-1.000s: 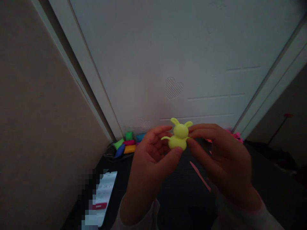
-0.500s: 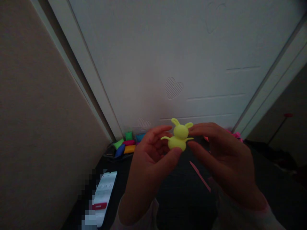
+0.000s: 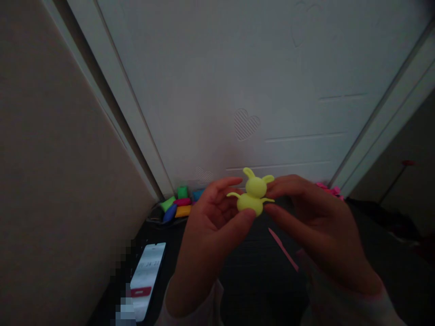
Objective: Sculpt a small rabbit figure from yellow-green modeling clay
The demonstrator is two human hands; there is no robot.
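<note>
A small yellow clay rabbit is held upright in front of me, with a round head, two ears, a rounded body and two thin arms out to the sides. My left hand grips its body low down, thumb in front and fingers curled behind. At its other side, my right hand has thumb and forefinger tips against the figure, around the thin right arm and beside the head. Part of those fingertips is hidden behind the rabbit. Beneath the hands, a pink clay knife lies on the dark table.
Several coloured packets lie in a dark tray at the back left. A lit phone rests at the left. Pink pieces show behind my right hand. A white door panel closes off the far side.
The rabbit and both hands have shifted only very slightly. My right thumb sits a little lower and closer to the rabbit's right arm.
</note>
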